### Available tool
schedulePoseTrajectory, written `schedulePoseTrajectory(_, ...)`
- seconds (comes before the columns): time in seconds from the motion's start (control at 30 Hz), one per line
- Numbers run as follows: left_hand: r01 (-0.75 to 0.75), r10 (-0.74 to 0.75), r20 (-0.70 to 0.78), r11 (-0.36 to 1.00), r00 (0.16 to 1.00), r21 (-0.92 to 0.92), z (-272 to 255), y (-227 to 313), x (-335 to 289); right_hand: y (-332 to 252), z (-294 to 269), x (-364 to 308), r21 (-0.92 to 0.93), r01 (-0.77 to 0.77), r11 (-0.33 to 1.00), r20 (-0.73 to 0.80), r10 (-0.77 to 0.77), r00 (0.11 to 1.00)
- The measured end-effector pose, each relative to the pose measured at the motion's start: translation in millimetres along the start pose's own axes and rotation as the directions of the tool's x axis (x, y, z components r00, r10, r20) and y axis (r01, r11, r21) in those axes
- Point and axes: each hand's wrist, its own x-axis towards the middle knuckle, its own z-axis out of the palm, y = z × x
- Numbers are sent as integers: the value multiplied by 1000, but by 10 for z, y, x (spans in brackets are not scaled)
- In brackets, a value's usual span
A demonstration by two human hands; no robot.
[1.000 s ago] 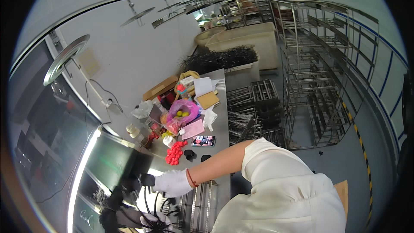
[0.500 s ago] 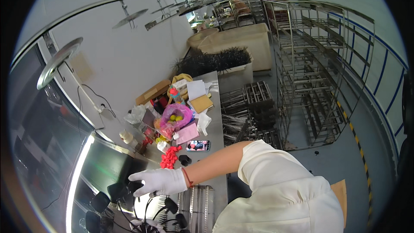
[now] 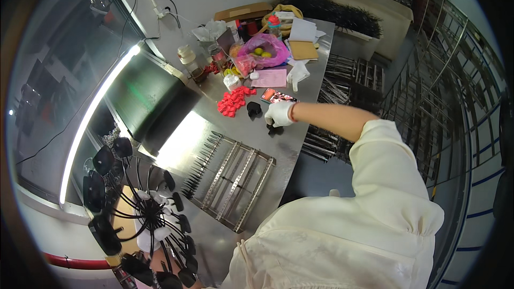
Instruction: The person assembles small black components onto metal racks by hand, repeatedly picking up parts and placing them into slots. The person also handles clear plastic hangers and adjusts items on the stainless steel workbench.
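My left hand (image 3: 149, 242), in a white glove, is closed around a bundle of thin black stems. Black paddle-shaped heads (image 3: 94, 192) fan out from it in a ring at the lower left, over and beside the table edge. My right hand (image 3: 279, 113), also gloved, is low over the table just in front of a phone (image 3: 278, 96). Its fingers are bent down onto a small black piece (image 3: 275, 129), partly hidden beneath them. Another small black piece (image 3: 254, 109) lies to its left, beside a pile of red pieces (image 3: 234, 101).
A metal rack frame (image 3: 235, 179) with a row of dark spikes lies on the steel table (image 3: 292, 152). Farther back are a pink bag of fruit (image 3: 267, 48), a bottle (image 3: 274, 24) and papers. Dark metal racks (image 3: 350, 83) are stacked beyond the right edge. A lamp tube (image 3: 96, 112) glows at left.
My right hand has moved away from the black bundle, right and farther back, to the small black piece near the phone. The view has tilted down, showing more of the bundle and rack frame.
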Motion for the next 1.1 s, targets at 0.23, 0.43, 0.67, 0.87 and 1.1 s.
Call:
schedulePoseTrajectory(0.23, -227, 194, 170, 952, 966, 204, -187, -430, 7, 351, 1089, 604, 15, -132, 991, -87, 133, 987)
schedulePoseTrajectory(0.43, -133, 134, 217, 991, 967, -21, -67, -545, -31, 211, 894, 704, -142, -138, 980, -65, 130, 989)
schedulePoseTrajectory(0.67, -95, 128, 351, 989, 928, -110, 165, -637, 98, -1455, -543, 239, 39, 495, 868, -618, -368, 694)
schedulePoseTrajectory(0.87, 119, -156, 452, 987, 878, 111, 513, -496, 269, -2107, -1154, -100, -260, 627, 734, -528, -652, 545)
schedulePoseTrajectory(1.1, 100, -122, -11, 756, 992, 647, 335, -196, 64, -1525, -639, -107, 652, 470, 595, 409, -798, 442)
